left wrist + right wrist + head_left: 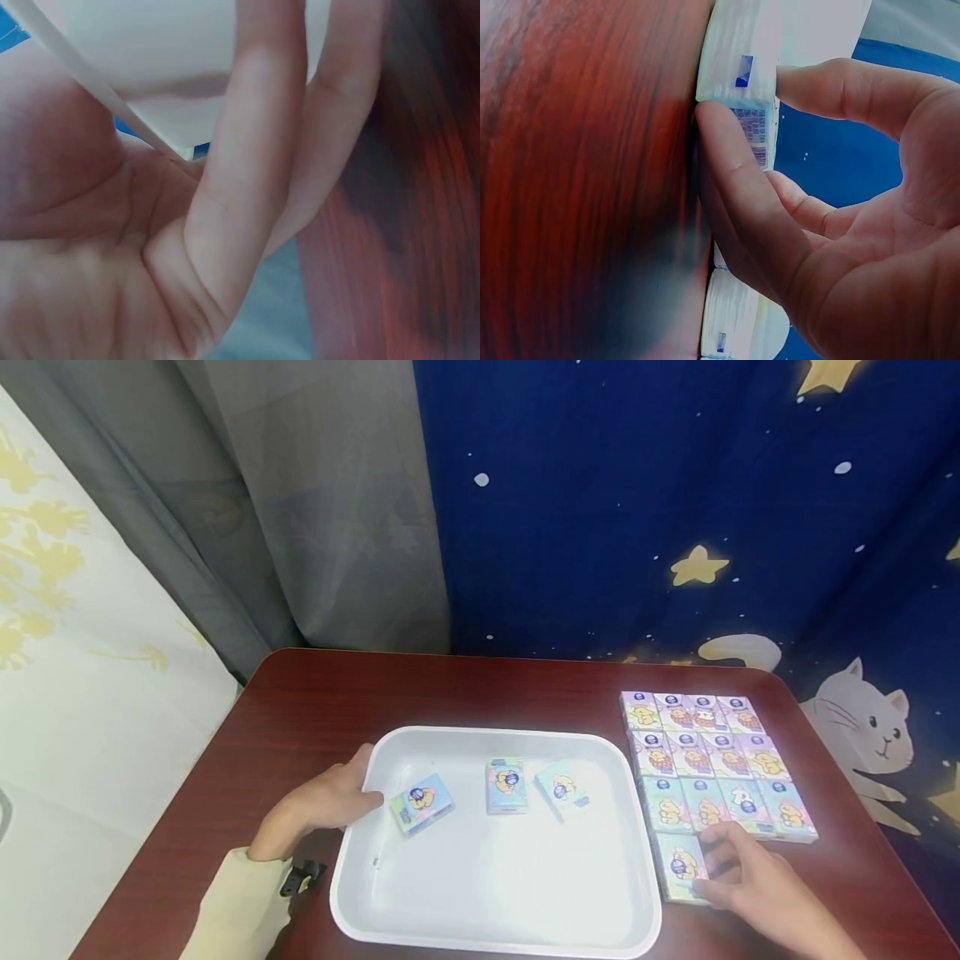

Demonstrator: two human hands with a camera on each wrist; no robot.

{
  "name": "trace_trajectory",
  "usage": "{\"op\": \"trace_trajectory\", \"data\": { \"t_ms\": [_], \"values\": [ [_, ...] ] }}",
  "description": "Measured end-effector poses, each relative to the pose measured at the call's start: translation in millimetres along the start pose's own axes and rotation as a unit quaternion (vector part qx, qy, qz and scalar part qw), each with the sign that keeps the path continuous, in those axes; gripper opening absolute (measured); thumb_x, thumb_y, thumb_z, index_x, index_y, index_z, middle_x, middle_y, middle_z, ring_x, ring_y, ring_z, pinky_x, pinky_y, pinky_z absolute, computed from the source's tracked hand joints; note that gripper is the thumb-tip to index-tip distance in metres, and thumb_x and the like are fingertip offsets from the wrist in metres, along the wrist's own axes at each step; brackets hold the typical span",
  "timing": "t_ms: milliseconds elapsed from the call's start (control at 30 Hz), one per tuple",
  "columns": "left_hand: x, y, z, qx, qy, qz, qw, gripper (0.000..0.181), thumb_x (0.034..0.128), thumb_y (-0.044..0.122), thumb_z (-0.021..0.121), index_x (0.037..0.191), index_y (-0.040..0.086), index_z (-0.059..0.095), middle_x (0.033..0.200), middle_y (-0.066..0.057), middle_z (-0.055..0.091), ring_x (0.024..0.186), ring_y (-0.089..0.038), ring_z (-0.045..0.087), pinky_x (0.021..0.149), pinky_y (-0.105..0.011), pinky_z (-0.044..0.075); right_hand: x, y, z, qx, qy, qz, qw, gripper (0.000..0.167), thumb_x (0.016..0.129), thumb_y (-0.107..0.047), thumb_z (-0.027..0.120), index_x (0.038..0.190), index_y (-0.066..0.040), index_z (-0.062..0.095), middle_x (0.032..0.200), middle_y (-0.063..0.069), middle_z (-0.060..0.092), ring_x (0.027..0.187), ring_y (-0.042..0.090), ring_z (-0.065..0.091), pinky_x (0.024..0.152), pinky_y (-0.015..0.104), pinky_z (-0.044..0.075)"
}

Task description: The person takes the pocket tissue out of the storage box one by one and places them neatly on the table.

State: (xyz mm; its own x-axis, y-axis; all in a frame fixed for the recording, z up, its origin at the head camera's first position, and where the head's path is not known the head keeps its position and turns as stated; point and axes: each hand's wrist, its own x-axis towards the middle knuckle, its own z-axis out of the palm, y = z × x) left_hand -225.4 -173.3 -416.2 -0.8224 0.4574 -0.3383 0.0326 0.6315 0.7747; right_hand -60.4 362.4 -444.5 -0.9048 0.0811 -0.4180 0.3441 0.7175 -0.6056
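My left hand (330, 793) grips the left rim of a white plastic tray (495, 893), thumb over the edge; the left wrist view shows the fingers (247, 150) curled against the tray's outer wall (165, 45). Inside lie three pocket tissue packs: a tilted one (422, 804), an upright one (507, 786) and a pale slanted one (562, 787). At the right, my right hand (750, 877) holds a blue-green tissue pack (678, 867) by its right side. In the right wrist view, thumb and fingers (739, 165) are on that pack's top and side.
Right of the tray, more tissue packs (705, 752) lie edge to edge in rows, purple ones at the back and blue-green nearer. The dark red wooden table (337, 693) ends at a grey curtain (352, 527) and a blue starry curtain (600, 527).
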Motion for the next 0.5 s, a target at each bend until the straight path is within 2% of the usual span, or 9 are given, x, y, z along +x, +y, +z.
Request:
{"op": "trace_trajectory", "data": {
  "t_ms": [133, 300, 500],
  "values": [
    [-2.7, -1.4, -2.6, -0.007, -0.004, -0.005, 1.0000, 0.069, 0.0993, 0.002, 0.066, 0.156, -0.002, 0.028, 0.107, -0.017, 0.069, 0.077, -0.027, 0.076, 0.061, -0.047, 0.067, 0.9, 1.5, -0.4, -0.002, 0.001, -0.006, 1.0000, 0.061, 0.092, -0.021, 0.087, 0.138, 0.004, 0.055, 0.105, 0.005, 0.070, 0.093, 0.022, 0.067, 0.079, 0.040, 0.061],
    [-5.1, -0.3, -4.9, 0.000, -0.003, -0.023, 0.9997, 0.071, 0.0994, 0.002, 0.068, 0.157, -0.004, 0.027, 0.107, -0.017, 0.069, 0.078, -0.027, 0.077, 0.060, -0.048, 0.067, 0.4, 0.2, -3.9, -0.019, 0.008, -0.027, 0.9994, 0.053, 0.090, -0.022, 0.088, 0.127, 0.001, 0.058, 0.099, 0.003, 0.068, 0.092, 0.020, 0.065, 0.074, 0.030, 0.057],
    [-6.8, 0.2, -6.2, 0.000, -0.002, -0.022, 0.9998, 0.074, 0.0979, 0.001, 0.070, 0.158, -0.005, 0.026, 0.107, -0.018, 0.070, 0.079, -0.028, 0.077, 0.060, -0.049, 0.067, 0.1, -16.9, -15.3, -0.050, 0.032, -0.058, 0.9966, 0.038, 0.091, -0.022, 0.089, 0.110, -0.008, 0.058, 0.093, 0.001, 0.066, 0.086, 0.018, 0.063, 0.069, 0.028, 0.050]
  ]
}}
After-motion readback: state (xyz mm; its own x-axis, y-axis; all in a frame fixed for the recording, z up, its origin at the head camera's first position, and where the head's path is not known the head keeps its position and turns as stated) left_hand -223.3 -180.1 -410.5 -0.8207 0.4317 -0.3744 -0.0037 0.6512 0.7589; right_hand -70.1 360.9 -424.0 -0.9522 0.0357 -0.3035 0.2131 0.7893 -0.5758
